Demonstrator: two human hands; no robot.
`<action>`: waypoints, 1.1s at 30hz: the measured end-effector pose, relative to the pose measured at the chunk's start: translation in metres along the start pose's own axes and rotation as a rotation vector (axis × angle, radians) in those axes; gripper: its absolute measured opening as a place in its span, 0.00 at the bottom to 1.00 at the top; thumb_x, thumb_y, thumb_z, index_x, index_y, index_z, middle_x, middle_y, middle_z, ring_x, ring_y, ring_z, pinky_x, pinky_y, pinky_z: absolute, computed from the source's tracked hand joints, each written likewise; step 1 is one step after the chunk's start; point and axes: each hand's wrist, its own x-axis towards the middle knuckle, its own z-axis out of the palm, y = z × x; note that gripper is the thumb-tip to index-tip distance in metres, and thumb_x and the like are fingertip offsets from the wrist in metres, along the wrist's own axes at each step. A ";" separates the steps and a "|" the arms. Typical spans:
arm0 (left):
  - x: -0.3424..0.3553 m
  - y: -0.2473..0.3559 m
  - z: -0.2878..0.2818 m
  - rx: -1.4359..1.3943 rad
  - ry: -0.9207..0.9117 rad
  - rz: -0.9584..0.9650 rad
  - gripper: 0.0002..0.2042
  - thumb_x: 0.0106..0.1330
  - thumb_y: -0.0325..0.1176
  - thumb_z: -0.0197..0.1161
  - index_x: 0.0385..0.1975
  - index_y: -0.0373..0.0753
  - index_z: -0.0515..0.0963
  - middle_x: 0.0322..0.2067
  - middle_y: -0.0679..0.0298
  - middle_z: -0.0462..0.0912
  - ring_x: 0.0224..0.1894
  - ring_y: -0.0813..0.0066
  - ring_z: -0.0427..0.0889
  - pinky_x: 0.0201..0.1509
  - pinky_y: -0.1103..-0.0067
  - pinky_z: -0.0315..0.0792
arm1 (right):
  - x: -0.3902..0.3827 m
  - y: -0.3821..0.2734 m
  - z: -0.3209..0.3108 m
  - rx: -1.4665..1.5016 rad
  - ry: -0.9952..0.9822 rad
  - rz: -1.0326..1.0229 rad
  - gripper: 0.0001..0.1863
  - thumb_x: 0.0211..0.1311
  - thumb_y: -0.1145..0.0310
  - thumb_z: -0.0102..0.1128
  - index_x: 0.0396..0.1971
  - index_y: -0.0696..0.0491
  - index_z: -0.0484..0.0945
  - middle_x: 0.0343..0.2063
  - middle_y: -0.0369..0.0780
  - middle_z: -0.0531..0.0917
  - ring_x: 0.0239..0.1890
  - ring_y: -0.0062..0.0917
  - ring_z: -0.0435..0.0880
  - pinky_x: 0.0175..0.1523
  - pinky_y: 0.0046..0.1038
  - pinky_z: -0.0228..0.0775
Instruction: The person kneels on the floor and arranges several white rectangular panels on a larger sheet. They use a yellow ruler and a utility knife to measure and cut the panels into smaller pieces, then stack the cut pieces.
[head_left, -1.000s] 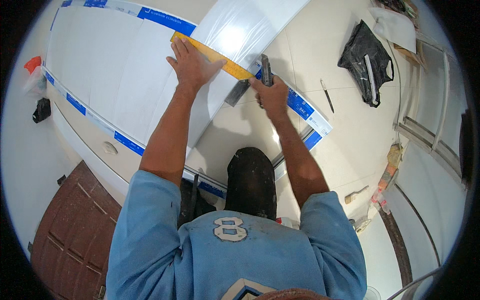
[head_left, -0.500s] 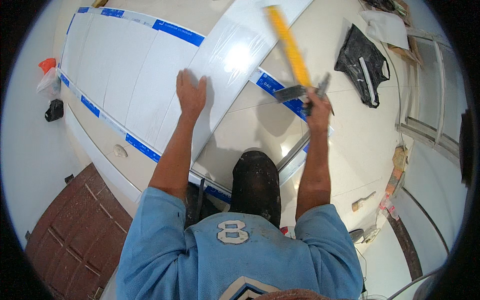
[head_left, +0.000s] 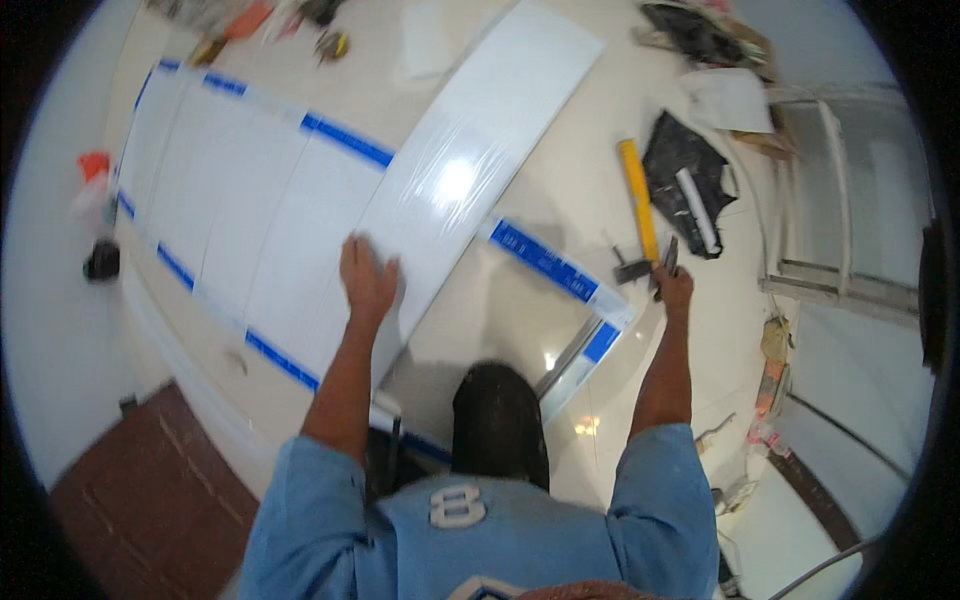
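My left hand [head_left: 366, 281] presses flat on the near end of a long glossy white strip [head_left: 470, 170] that lies diagonally across a large white panel [head_left: 250, 215] edged with blue tape. My right hand [head_left: 674, 284] is out to the right over the floor, closed around a dark utility knife and touching the near end of a yellow square ruler [head_left: 637, 200] that lies on the tiles. A short blue-taped piece [head_left: 548, 262] sits between my two hands.
A black bag with a white roll [head_left: 687, 185] lies right of the ruler. Small tools and scraps [head_left: 270, 25] litter the far floor. An orange-capped object [head_left: 92, 180] and a dark item [head_left: 100, 260] sit at left. A brown door [head_left: 140, 500] lies near left. White frames [head_left: 840, 230] stand at right.
The yellow ruler went from lying across the panel, up in my right hand, to the floor at right. My left hand stayed on the white strip.
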 end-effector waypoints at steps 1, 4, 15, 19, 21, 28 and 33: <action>0.003 0.006 -0.010 -0.010 -0.006 -0.029 0.39 0.69 0.40 0.71 0.73 0.23 0.64 0.74 0.31 0.63 0.77 0.35 0.62 0.82 0.51 0.52 | -0.013 -0.011 0.008 -0.276 0.107 0.009 0.23 0.66 0.56 0.75 0.45 0.62 0.81 0.38 0.48 0.89 0.38 0.40 0.89 0.43 0.39 0.81; 0.006 -0.001 -0.013 0.001 -0.028 -0.059 0.39 0.67 0.41 0.72 0.74 0.26 0.66 0.75 0.35 0.65 0.78 0.37 0.62 0.81 0.51 0.55 | 0.000 -0.066 0.038 -0.314 0.661 -0.376 0.23 0.68 0.58 0.71 0.53 0.60 0.82 0.48 0.53 0.88 0.55 0.53 0.86 0.58 0.50 0.78; 0.028 0.008 -0.043 -0.008 -0.137 -0.066 0.45 0.65 0.48 0.76 0.74 0.25 0.63 0.72 0.36 0.70 0.76 0.41 0.68 0.81 0.60 0.63 | -0.021 -0.335 0.247 1.150 0.003 0.009 0.38 0.69 0.52 0.74 0.58 0.75 0.74 0.53 0.58 0.85 0.55 0.48 0.85 0.63 0.44 0.79; 0.060 0.050 -0.073 -0.107 -0.113 -0.060 0.51 0.59 0.53 0.80 0.75 0.26 0.64 0.70 0.38 0.73 0.72 0.44 0.74 0.76 0.60 0.69 | 0.006 -0.334 0.167 1.114 0.091 -0.103 0.35 0.72 0.51 0.71 0.52 0.75 0.79 0.50 0.55 0.86 0.49 0.42 0.86 0.55 0.43 0.79; 0.084 0.066 -0.127 -0.265 -0.314 -0.034 0.52 0.53 0.56 0.84 0.74 0.30 0.68 0.64 0.41 0.81 0.65 0.46 0.82 0.72 0.58 0.73 | -0.033 -0.354 0.117 1.274 0.018 -0.149 0.34 0.73 0.51 0.70 0.52 0.74 0.80 0.50 0.54 0.86 0.49 0.41 0.86 0.55 0.43 0.80; 0.064 0.195 -0.259 -0.807 -0.758 0.247 0.33 0.61 0.37 0.77 0.66 0.32 0.77 0.52 0.48 0.89 0.54 0.62 0.88 0.66 0.59 0.78 | -0.151 -0.391 -0.050 1.347 -0.187 -0.378 0.40 0.74 0.48 0.69 0.62 0.74 0.74 0.58 0.58 0.83 0.60 0.42 0.84 0.63 0.43 0.78; -0.018 0.203 -0.306 -0.718 -0.656 0.317 0.23 0.67 0.32 0.71 0.60 0.30 0.81 0.47 0.47 0.90 0.51 0.61 0.89 0.63 0.61 0.79 | -0.208 -0.405 -0.062 0.878 -0.472 -0.304 0.43 0.71 0.44 0.71 0.65 0.72 0.74 0.60 0.61 0.82 0.59 0.48 0.85 0.64 0.45 0.79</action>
